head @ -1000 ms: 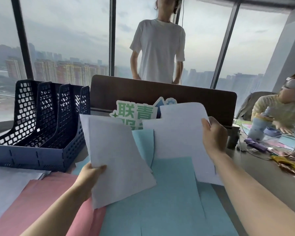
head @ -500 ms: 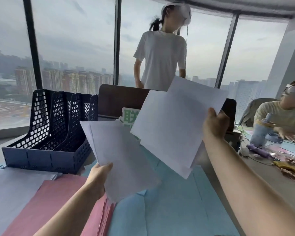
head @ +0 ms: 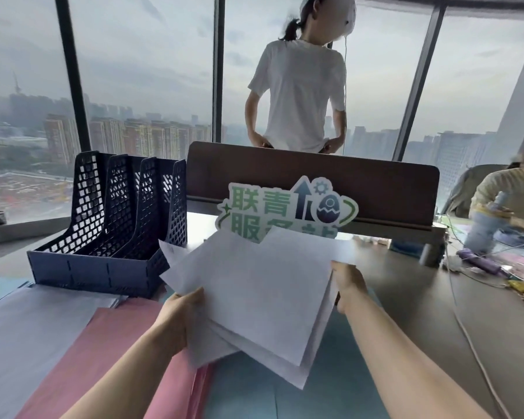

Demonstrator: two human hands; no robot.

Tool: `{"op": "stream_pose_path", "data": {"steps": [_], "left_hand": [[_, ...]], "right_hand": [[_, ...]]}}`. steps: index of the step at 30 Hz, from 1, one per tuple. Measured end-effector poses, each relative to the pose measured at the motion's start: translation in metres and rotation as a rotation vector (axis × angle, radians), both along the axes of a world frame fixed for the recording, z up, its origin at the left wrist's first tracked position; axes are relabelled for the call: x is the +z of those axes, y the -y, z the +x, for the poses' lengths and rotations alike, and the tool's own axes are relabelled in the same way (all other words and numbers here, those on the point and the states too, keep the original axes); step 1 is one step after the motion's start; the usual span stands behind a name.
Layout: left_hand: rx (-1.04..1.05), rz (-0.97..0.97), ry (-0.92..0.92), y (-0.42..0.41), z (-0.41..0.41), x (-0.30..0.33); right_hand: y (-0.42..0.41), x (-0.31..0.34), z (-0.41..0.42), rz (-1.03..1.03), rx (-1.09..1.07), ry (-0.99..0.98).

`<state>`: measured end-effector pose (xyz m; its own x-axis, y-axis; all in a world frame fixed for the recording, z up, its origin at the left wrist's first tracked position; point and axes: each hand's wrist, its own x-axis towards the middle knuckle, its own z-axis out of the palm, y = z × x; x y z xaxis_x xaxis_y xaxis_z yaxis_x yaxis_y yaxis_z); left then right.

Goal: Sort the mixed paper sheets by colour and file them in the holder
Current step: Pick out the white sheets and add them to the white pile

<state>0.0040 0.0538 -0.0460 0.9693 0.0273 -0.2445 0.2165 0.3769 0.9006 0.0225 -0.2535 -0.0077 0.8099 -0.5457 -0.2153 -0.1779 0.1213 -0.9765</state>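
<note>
I hold a loose stack of white sheets [head: 260,294] above the desk with both hands. My left hand [head: 180,316] grips its left edge and my right hand [head: 347,285] grips its right edge. The sheets are fanned and not squared up. Under them lie blue sheets [head: 330,391] on the desk. A pile of pink sheets [head: 103,352] lies at the left, and pale lilac-white sheets [head: 28,328] lie further left. The dark blue mesh file holder [head: 109,237] with three slots stands at the back left, with nothing visible in its slots.
A brown desk divider [head: 315,182] with a green and white sign [head: 285,207] stands behind the papers. A person in a white T-shirt [head: 297,98] stands beyond it. Another person [head: 508,195] sits at the right among cables [head: 478,267] and clutter.
My two hands came together: the white sheets from my right hand now lie on top of those in my left, forming one stack, held lower. The camera tilted up a little.
</note>
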Motion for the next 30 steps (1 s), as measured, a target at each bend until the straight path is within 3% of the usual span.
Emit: {"op": "stream_pose_path", "data": {"steps": [3, 7, 13, 17, 20, 30], "left_hand": [[-0.099, 0.05, -0.028, -0.014, -0.001, 0.002], [-0.291, 0.138, -0.093, -0.036, -0.001, 0.007], [-0.333, 0.235, -0.095, -0.033, 0.005, 0.008], [-0.324, 0.287, -0.095, -0.031, 0.007, 0.006], [-0.356, 0.26, -0.095, -0.032, 0.009, 0.006], [-0.307, 0.478, -0.083, -0.024, 0.013, 0.008]], "right_hand": [[0.01, 0.008, -0.007, 0.023, 0.046, -0.026], [0.019, 0.009, -0.014, 0.063, 0.276, -0.081], [-0.014, -0.029, 0.008, 0.004, 0.469, -0.259], [-0.047, -0.033, 0.007, -0.108, 0.612, -0.229], [-0.062, -0.033, 0.008, -0.257, 0.507, -0.144], [-0.075, -0.042, 0.011, -0.318, 0.343, -0.047]]}}
